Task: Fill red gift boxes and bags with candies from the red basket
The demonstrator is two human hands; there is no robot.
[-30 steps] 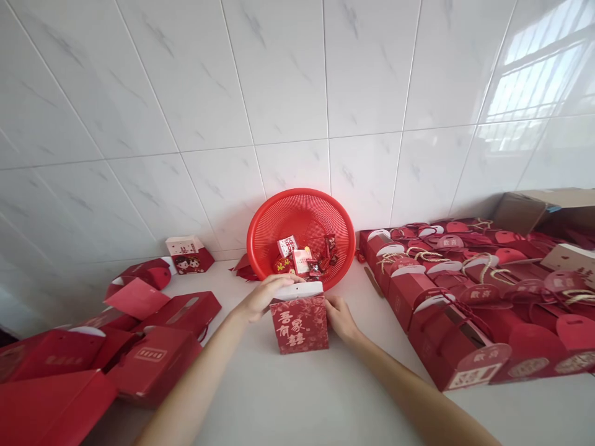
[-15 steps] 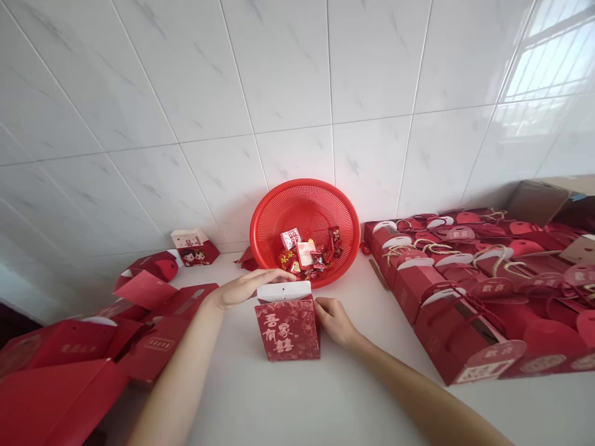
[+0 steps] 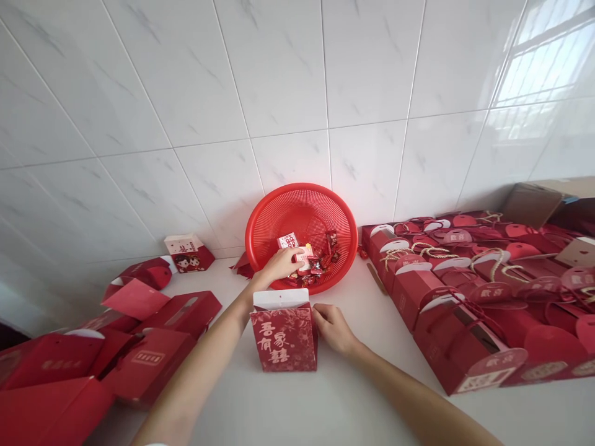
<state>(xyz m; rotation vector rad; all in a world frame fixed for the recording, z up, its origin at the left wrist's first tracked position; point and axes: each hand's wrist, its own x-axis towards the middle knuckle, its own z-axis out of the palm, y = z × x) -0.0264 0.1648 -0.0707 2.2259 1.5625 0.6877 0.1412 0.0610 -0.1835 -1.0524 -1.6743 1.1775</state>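
My left hand (image 3: 282,264) reaches into a red plastic basket (image 3: 255,238) leaning against the wall. Its fingers close at the left edge of a small pale pink candy packet (image 3: 305,257), which they partly cover. Beside the packet lie wrapped candies (image 3: 331,246) and a white-and-red packet (image 3: 287,240). In front of the basket an upright dark red gift box (image 3: 286,339) with pale lettering stands on the table, its white inner flap raised. My right hand (image 3: 333,328) is closed at the box's right side, steadying it; the fingertips are partly hidden.
Rows of red gift boxes (image 3: 469,347) with rope handles fill the right side. More red boxes (image 3: 153,359) lie in a pile at left, near a small box with cartoon figures (image 3: 189,255). A cardboard carton (image 3: 532,204) sits at the far right, against the tiled wall.
My left hand has moved from above the gift box's left side forward into the basket, reaching the pale pink packet. The right hand stays at the box. The view has shifted slightly.
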